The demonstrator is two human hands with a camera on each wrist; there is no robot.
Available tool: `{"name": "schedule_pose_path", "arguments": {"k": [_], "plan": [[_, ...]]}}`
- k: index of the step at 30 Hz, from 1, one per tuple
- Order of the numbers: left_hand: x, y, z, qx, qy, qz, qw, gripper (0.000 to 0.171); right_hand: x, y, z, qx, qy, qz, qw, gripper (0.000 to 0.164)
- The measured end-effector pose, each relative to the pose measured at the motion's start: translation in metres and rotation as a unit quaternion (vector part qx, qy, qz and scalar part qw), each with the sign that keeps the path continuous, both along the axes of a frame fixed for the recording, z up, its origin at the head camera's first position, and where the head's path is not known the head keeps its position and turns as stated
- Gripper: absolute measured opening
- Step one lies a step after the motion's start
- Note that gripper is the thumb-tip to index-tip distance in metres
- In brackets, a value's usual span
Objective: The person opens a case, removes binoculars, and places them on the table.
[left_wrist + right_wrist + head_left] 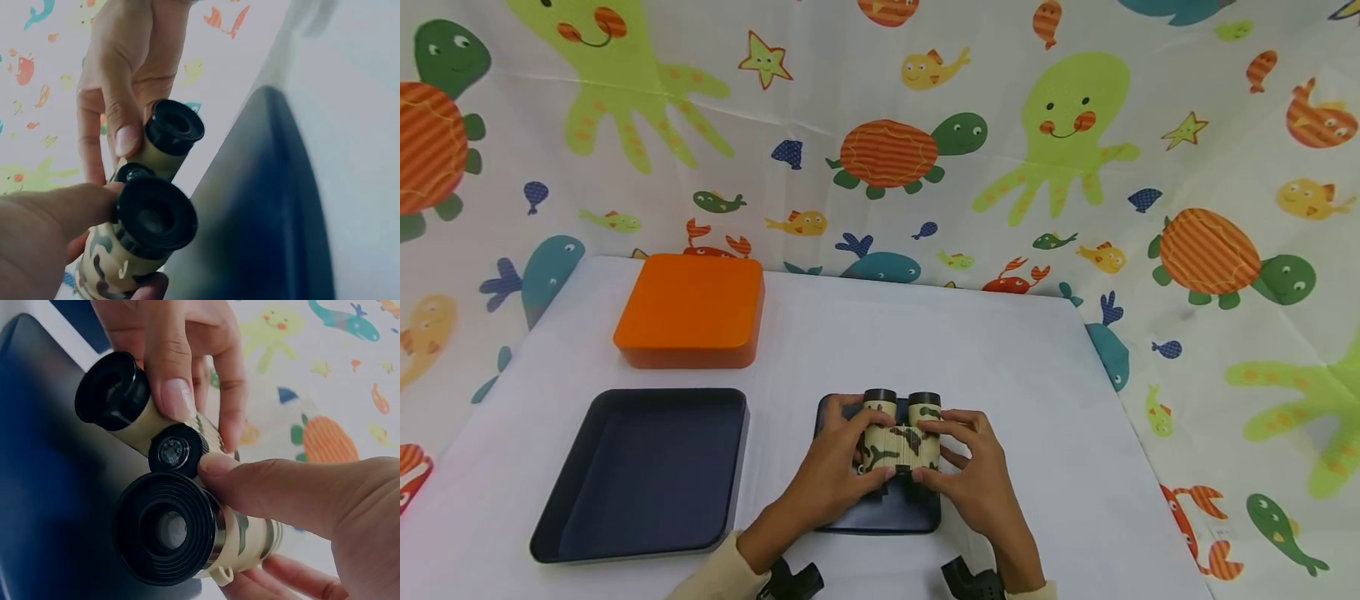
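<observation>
Camouflage binoculars are held in both hands above a small dark tray. My left hand grips the left barrel, its thumb at the near end and fingers over the top. Around the right barrel curls my right hand, the thumb beside the centre. In the right wrist view the black eyecups face the camera, and a small round compass sits between them, with the right thumb touching its rim. The left wrist view shows one black eyecup close up, the left thumb beside it.
A larger dark tray lies on the white table to the left. Behind it sits an orange box. A cloth with printed sea animals hangs behind and beside the table.
</observation>
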State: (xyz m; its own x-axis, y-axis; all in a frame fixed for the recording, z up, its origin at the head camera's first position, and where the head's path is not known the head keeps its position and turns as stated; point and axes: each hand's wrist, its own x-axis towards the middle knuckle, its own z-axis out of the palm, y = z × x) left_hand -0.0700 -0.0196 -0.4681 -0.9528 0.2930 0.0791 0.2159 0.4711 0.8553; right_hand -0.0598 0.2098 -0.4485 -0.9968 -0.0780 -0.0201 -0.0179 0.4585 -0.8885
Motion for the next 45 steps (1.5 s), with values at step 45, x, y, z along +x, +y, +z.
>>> {"name": "schedule_pose_path", "arguments": {"k": [45], "plan": [[-0.008, 0.105, -0.017, 0.033, 0.031, -0.029, 0.9985, 0.049, 0.015, 0.1, -0.009, 0.03, -0.055, -0.056, 0.996, 0.063]]}}
